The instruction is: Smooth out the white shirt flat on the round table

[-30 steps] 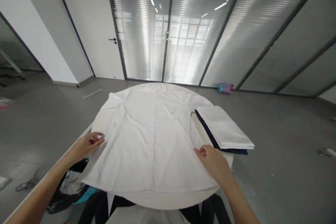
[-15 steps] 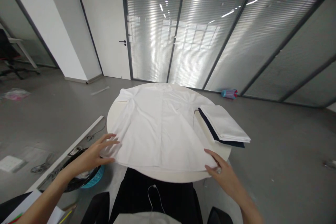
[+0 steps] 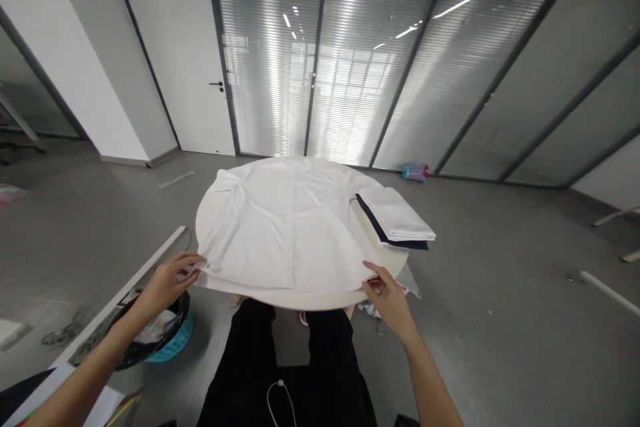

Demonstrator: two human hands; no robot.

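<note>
A white shirt [image 3: 285,227] lies spread flat over a round white table [image 3: 300,298], its collar end at the far side. My left hand [image 3: 167,280] pinches the shirt's near left hem corner at the table's edge. My right hand [image 3: 390,293] pinches the near right hem corner. Both hands sit just beyond the table's near rim, with my black trousers below.
A folded stack of white and dark cloth [image 3: 395,219] rests on the table's right side. A blue basket lined with a black bag [image 3: 160,333] stands on the floor at the left. A small blue and pink bottle [image 3: 415,171] lies by the glass wall.
Both hands slid back along the shirt's sides to its near hem corners and closed on them. My view pulled back, so the table looks farther away.
</note>
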